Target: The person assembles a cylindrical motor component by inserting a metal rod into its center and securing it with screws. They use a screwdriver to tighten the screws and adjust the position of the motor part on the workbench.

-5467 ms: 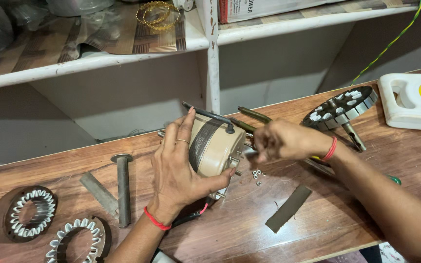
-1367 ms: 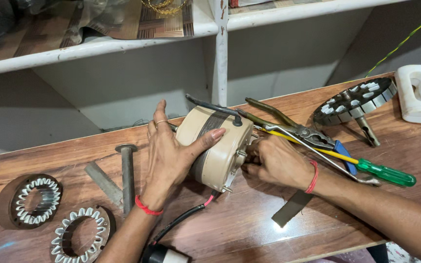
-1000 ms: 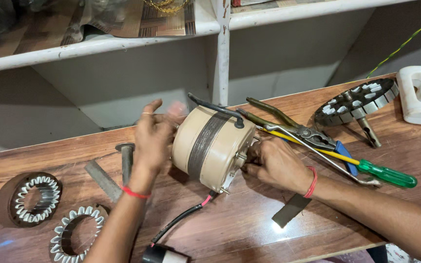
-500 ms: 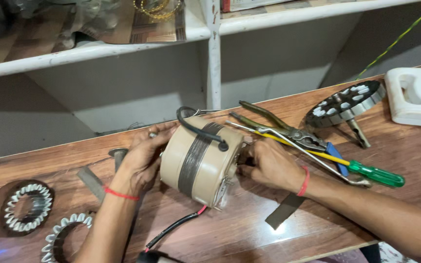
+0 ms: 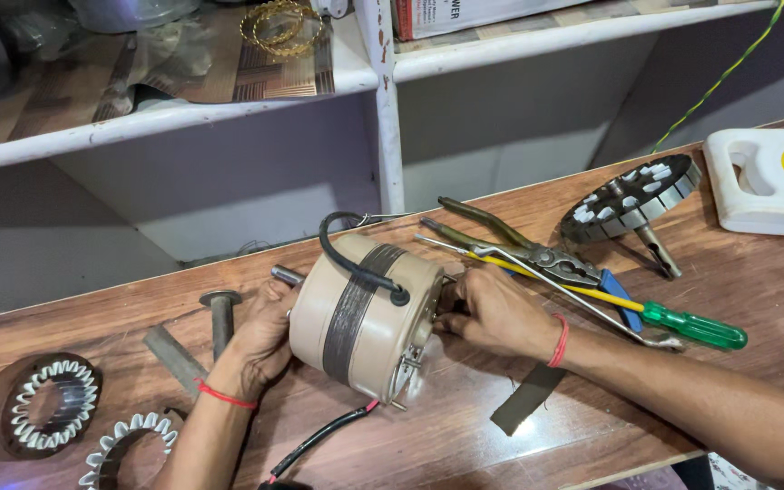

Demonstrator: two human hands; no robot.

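A beige cylindrical electric motor (image 5: pixel 365 313) with a dark band round its middle lies on its side on the wooden bench (image 5: pixel 755 290). A black cable loops over its top. My left hand (image 5: pixel 260 331) cups its left end, where a short shaft sticks out. My right hand (image 5: pixel 492 313) presses its fingers against the motor's right end face. Both wrists carry a red thread. A black and red lead trails from under the motor toward me.
Pliers (image 5: pixel 510 245) and a green-handled screwdriver (image 5: pixel 682 325) lie right of the motor. A toothed rotor disc (image 5: pixel 632 195) and a white plastic container (image 5: pixel 769 181) sit far right. Two wound stators (image 5: pixel 43 413) and a metal bolt (image 5: pixel 220 313) lie left. White shelves (image 5: pixel 383 100) rise behind.
My left hand slid from the top of the motor down to its left end. The motor turned so its side band faces up. My right hand stayed at the right end face.
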